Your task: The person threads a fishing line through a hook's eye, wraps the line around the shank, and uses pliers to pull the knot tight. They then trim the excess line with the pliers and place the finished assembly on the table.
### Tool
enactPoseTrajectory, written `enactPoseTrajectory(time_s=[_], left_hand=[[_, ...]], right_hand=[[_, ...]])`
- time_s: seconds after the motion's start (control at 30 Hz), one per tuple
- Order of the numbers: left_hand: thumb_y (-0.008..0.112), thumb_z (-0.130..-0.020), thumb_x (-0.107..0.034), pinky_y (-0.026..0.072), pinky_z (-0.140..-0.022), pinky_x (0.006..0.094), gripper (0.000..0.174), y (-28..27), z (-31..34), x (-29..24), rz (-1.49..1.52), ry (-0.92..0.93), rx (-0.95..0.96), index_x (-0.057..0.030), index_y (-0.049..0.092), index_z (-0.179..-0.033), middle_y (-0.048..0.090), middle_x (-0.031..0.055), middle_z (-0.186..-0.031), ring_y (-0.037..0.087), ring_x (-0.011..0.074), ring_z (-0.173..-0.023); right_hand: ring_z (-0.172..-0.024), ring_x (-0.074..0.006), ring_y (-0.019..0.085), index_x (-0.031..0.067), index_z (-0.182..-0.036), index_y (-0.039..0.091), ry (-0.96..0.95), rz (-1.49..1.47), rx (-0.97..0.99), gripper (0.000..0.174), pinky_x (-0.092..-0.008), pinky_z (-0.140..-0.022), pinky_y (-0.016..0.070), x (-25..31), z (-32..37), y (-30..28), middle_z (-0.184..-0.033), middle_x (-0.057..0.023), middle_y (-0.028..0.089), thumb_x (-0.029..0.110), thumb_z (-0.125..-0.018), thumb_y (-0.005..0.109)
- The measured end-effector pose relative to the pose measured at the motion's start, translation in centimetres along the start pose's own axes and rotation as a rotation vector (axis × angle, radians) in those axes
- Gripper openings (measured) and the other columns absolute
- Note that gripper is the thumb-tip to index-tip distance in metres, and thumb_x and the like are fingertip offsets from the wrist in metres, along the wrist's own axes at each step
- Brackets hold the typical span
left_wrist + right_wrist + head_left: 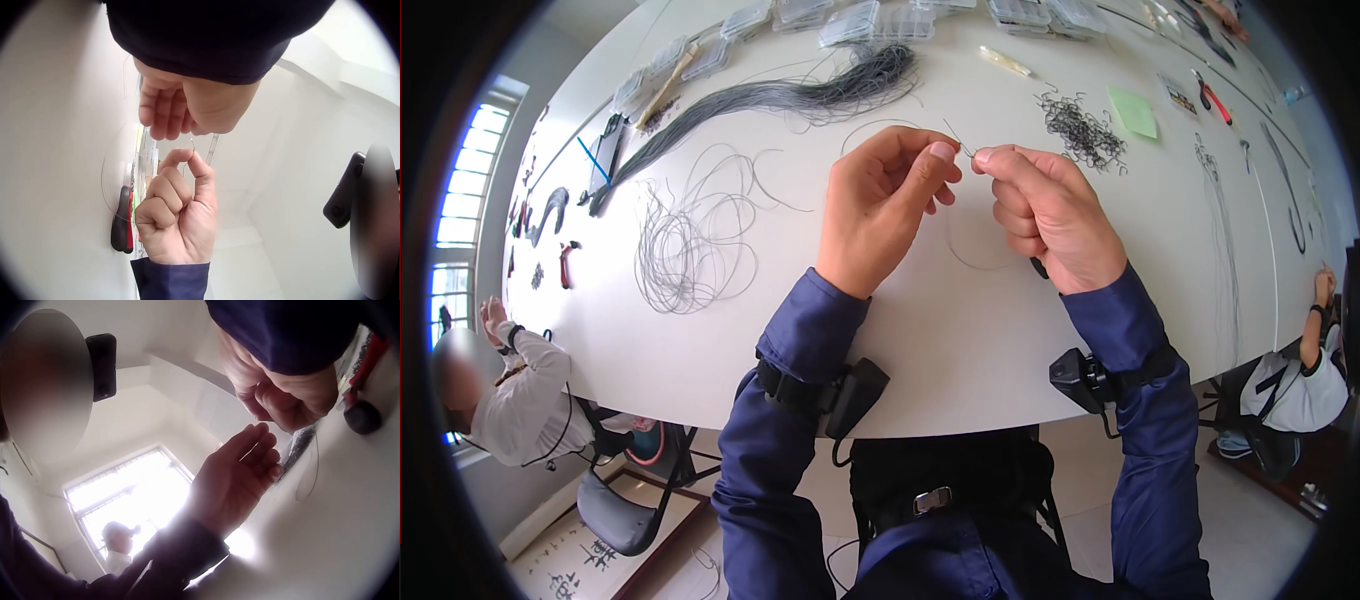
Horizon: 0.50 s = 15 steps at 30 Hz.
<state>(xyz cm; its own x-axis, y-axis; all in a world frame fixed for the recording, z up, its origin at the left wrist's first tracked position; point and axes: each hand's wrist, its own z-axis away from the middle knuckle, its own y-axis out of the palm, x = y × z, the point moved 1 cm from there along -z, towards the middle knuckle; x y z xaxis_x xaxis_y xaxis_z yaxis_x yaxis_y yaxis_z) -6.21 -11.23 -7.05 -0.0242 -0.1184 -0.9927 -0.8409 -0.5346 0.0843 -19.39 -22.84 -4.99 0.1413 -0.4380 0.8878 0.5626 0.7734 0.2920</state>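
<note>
Thumb and forefinger of my right hand (1055, 210) pinch a small thin metal hook (969, 152), whose tip also shows above the fingertips in the left wrist view. Just left of it, my left hand (880, 205) has its thumb against its forefinger, pinching a fine line that loops behind the hand and over the table; the exact grip is partly hidden. The remaining left fingers are loosely bent. The fingertips of both hands are close together above the white table (960, 350). Red-and-black pliers (122, 219) lie beneath the right hand.
Loose coiled line (695, 250) and a grey bundle of strands (800, 95) lie left. Dark hooks (1085, 130), a green note (1133, 111) and red pliers (1216, 102) are right. Clear boxes (880, 24) line the back. People sit at both sides.
</note>
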Motion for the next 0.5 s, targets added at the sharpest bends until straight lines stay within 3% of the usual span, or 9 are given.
enactPoseTrajectory(time_s=[0.07, 0.27, 0.37, 0.47, 0.5], left_hand=[[0.063, -0.096, -0.016, 0.0493, -0.071, 0.0275, 0.021, 0.15, 0.09, -0.14, 0.091, -0.090, 0.048, 0.0036, 0.066, -0.103, 0.067, 0.0080, -0.091, 0.063, 0.0140, -0.078], [0.064, -0.095, -0.014, 0.0511, -0.068, 0.0287, 0.019, 0.05, 0.10, 0.50, 0.285, -0.137, 0.016, 0.0025, 0.066, -0.103, 0.066, 0.0083, -0.091, 0.063, 0.0145, -0.076], [0.065, -0.095, -0.014, 0.0522, -0.066, 0.0292, 0.018, 0.45, 0.16, 0.13, 0.294, -0.154, 0.009, 0.0020, 0.066, -0.103, 0.066, 0.0081, -0.090, 0.063, 0.0143, -0.076], [0.063, -0.096, -0.014, 0.0526, -0.066, 0.0293, 0.017, 0.44, 0.18, 0.26, 0.285, -0.166, -0.001, 0.0010, 0.066, -0.101, 0.065, 0.0066, -0.088, 0.062, 0.0135, -0.074], [0.063, -0.096, -0.015, 0.0525, -0.066, 0.0292, 0.016, 0.42, 0.17, 0.29, 0.294, -0.166, 0.004, 0.0006, 0.066, -0.101, 0.064, 0.0060, -0.087, 0.062, 0.0131, -0.074]], right_hand=[[-0.046, -0.0010, 0.026, 0.0058, -0.089, 0.063, -0.019, 0.007, -0.004, 0.021, -0.0222, -0.041, 0.0191, -0.12, 0.00, 0.05, -0.056, 0.0111, 0.036, 0.026, -0.095, 0.062], [-0.045, 0.0001, 0.031, 0.0024, -0.094, 0.065, -0.055, 0.053, -0.010, 0.024, -0.0208, -0.041, 0.0220, -0.48, -0.14, 0.28, -0.057, 0.0095, 0.042, 0.026, -0.095, 0.061], [-0.048, -0.0011, 0.021, 0.0099, -0.093, 0.062, -0.064, 0.091, -0.033, 0.022, -0.0215, -0.044, 0.0171, -0.41, 0.20, 0.69, -0.057, 0.0122, 0.031, 0.031, -0.096, 0.061], [-0.045, 0.0010, 0.033, 0.0006, -0.097, 0.066, -0.083, 0.064, -0.015, 0.026, -0.0198, -0.040, 0.0225, -0.65, -0.14, 0.18, -0.058, 0.0077, 0.049, 0.026, -0.095, 0.062], [-0.045, 0.0010, 0.033, 0.0005, -0.097, 0.066, -0.079, 0.076, -0.023, 0.026, -0.0197, -0.040, 0.0226, -0.59, -0.13, 0.27, -0.059, 0.0076, 0.049, 0.026, -0.094, 0.062]])
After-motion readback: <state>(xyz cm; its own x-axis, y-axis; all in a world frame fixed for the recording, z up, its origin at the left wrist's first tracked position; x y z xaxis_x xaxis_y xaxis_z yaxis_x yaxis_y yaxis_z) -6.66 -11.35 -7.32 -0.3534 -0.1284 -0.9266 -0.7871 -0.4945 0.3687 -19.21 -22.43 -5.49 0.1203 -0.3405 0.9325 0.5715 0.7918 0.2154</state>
